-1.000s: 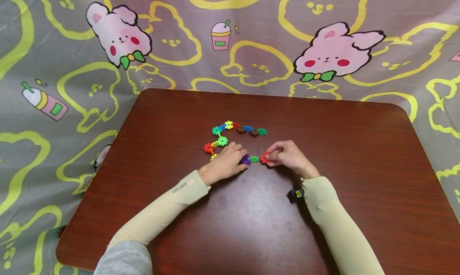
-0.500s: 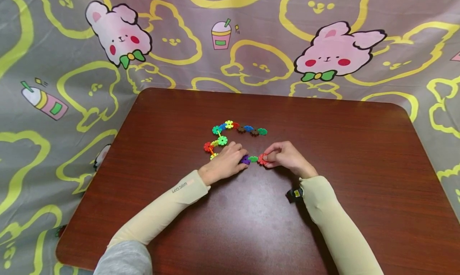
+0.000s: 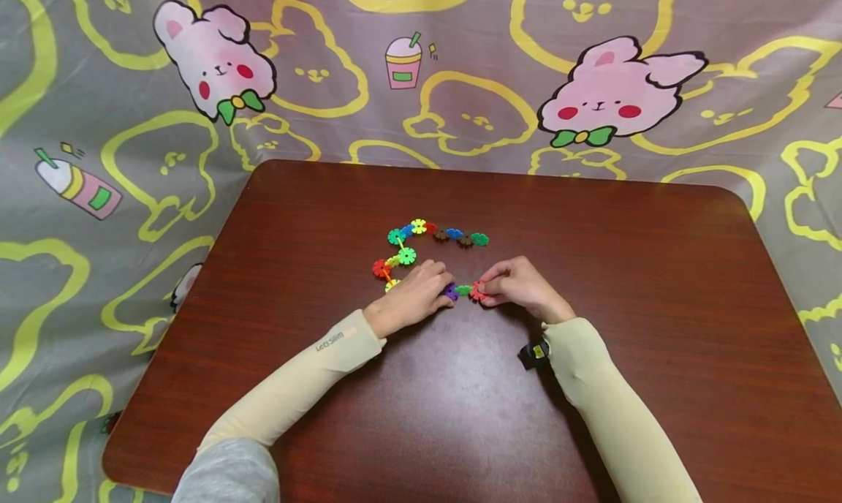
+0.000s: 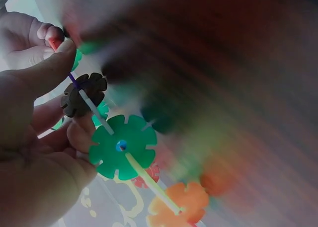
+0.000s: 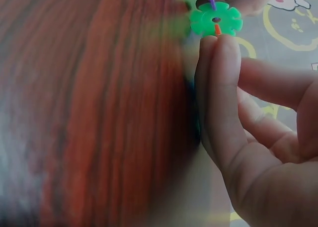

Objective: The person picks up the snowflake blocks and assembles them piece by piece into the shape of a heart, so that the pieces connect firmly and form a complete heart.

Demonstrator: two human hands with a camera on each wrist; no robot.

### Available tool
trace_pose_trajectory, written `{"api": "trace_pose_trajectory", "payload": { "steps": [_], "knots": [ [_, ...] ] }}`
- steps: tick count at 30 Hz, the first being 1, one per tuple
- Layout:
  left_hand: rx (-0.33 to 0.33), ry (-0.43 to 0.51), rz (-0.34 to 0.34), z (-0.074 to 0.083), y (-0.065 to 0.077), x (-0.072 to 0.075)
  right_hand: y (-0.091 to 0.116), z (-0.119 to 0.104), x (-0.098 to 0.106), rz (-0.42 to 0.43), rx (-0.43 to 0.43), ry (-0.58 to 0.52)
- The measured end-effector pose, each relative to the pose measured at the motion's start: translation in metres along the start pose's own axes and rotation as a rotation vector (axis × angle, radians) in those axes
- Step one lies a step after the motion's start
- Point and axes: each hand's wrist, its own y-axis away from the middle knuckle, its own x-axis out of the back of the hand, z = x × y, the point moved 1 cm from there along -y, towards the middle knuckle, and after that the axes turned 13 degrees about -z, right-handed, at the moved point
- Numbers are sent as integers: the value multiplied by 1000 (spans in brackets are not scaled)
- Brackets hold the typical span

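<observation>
A chain of notched plastic building discs lies on the table in a bent line. My left hand pinches its near end at the purple disc, covering part of the chain. Between thumb and fingertips, my right hand holds a red disc, its edge against the green disc. From the right wrist, the green disc shows a red sliver at its lower notch, just above the thumb. In the left wrist view, a brown disc, a green disc and an orange disc run past the left fingers.
The chain's far end curves right to a green disc, behind the hands. A brown wooden table carries everything. Patterned cloth hangs along its back and left side. A small black device sits at the right wrist.
The right hand has moved slightly left with the red disc, bringing it up against the green disc and closing the gap. The left hand has stayed in place on the chain.
</observation>
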Motion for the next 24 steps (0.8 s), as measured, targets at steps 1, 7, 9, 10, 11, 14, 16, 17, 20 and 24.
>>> {"api": "trace_pose_trajectory", "payload": {
  "steps": [1, 7, 9, 10, 11, 14, 16, 17, 20, 24],
  "knots": [
    [-8, -3, -2, 0, 0, 0, 0, 0, -1, 0, -3, -6],
    [-19, -3, -22, 0, -1, 0, -3, -1, -3, 16, -10, -54],
    [-17, -1, -23, 0, -1, 0, -3, -1, -3, 22, -4, -61],
    [-17, -1, -22, 0, -1, 0, -3, -2, -3, 23, -1, -63],
    [-18, 0, -21, 0, -1, 0, -3, -2, -4, 25, -1, -63],
    [-16, -1, -18, 0, -1, 0, -3, -3, -4, 21, -7, -57],
    [-11, 1, -13, 0, -1, 0, -3, -3, -3, 18, -12, -51],
    [-8, 0, -8, 0, -1, 0, -3, -3, -3, 15, -13, -44],
    [4, -13, 9, 1, -1, -1, -3, -4, 0, 1, -7, 12],
    [28, -35, 13, 2, 0, -2, -1, -8, 5, 49, -9, 229]
  ]
}}
